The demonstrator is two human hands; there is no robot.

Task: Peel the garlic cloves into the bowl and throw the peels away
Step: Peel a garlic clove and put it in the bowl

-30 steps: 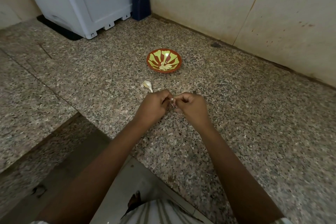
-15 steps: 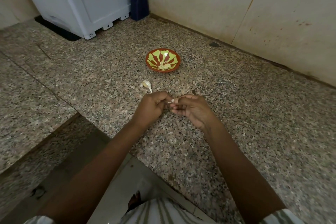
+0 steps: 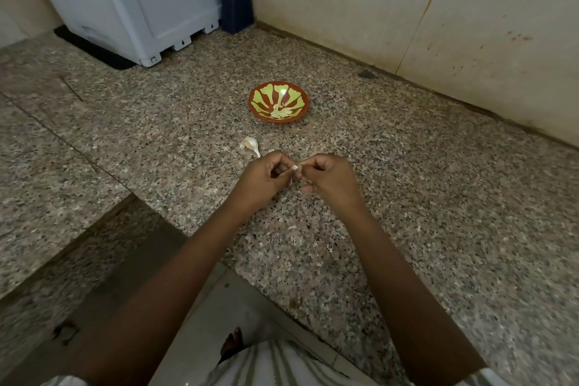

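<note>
Pinching a garlic clove (image 3: 294, 168) between curled fingertips, left hand (image 3: 266, 178) and right hand (image 3: 332, 178) are meeting above the countertop's (image 3: 413, 204) middle. A loose clove (image 3: 250, 144) is lying just beyond them, and the bowl (image 3: 252, 101), nearer the back edge, is holding peeled cloves (image 3: 281, 111).

I see no writing, label, brand or number that I can read anywhere in front of me.

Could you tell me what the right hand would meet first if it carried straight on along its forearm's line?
Most likely the bowl, across the counter. The right hand pinches a garlic clove together with the left hand, which it might brush first; depth is unclear.
</note>
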